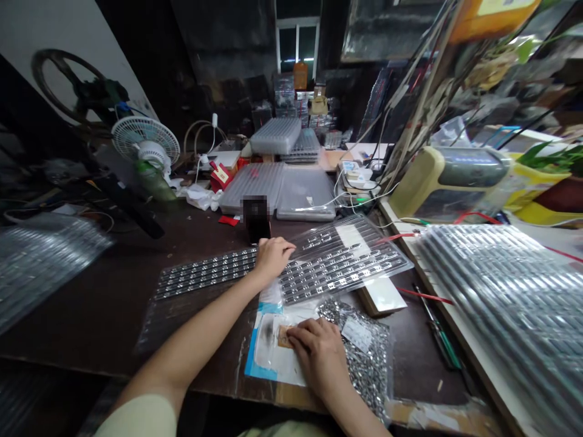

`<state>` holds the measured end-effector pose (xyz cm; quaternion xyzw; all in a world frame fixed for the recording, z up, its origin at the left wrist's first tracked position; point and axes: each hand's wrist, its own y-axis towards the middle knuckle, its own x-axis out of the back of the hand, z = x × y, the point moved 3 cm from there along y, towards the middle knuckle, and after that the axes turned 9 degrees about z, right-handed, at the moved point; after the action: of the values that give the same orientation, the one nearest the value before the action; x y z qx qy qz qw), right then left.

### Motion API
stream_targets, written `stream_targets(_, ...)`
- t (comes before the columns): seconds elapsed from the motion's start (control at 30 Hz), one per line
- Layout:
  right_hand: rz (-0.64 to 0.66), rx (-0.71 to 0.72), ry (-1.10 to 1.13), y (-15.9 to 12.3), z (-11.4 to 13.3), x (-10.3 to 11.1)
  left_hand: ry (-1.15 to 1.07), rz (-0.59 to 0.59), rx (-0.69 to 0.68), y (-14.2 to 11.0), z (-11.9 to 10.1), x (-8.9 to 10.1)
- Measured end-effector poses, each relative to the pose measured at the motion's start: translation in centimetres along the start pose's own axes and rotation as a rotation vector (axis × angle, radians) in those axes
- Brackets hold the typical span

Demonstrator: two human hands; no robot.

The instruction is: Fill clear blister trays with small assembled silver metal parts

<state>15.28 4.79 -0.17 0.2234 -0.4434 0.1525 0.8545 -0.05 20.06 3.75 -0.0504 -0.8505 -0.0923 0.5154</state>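
Note:
My left hand (273, 258) is over the inner edges of two clear plastic trays, its thumb and fingers drawn together in a pinch; anything between them is too small to make out. Rows of small shiny metal parts fill the left tray (200, 273) and much of the right tray (341, 267). Close to the table's front edge, my right hand (321, 352) has its fingertips bunched at a small brown patch (285, 336) on a white and blue sheet (262, 364). What those fingertips hold is hidden. Beside that hand lies a clear bag of small metal parts (371, 367).
A white block (382, 294) supports the right tray. A green-handled screwdriver (444, 343) lies near the raised ledge, where stacked clear trays (510, 291) stand. A dark upright object (257, 221) is behind my left hand. Further back are more trays (305, 191) and a fan (146, 142).

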Motion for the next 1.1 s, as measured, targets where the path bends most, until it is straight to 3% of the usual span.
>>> stream_targets(0.13, -0.022, -0.013, -0.072, -0.2, 0.0, -0.1, -0.059, 0.016, -0.003, 3.6, -2.6, -1.7)
stream_targets(0.3, -0.021, 0.062, -0.239, -1.5, -2.0, 1.0, -0.164, -0.01, 0.049, 3.2, -1.4, -1.6)
stream_targets(0.47, 0.036, 0.176, -0.408, -2.8, -4.0, 2.4, -0.343, -0.016, 0.08, -0.6, 1.0, 0.1)
stream_targets(0.57, 0.058, 0.19, -0.399, -3.0, -4.0, 2.9, -0.522, 0.082, 0.087, -4.6, 1.6, 0.4)
stream_targets(0.7, 0.08, 0.178, -0.343, -2.6, -3.8, 3.2, -0.778, 0.222, 0.133, -10.6, 1.2, -0.7)
stream_targets(0.87, -0.004, 0.14, -0.244, -1.9, -3.4, 3.3, -0.637, 0.106, 0.162, -15.1, -0.1, -2.7)
stream_targets(1.1, -0.106, 0.043, 0.016, -1.6, -3.4, 2.8, -0.504, 0.002, 0.009, -16.3, -1.7, -4.1)
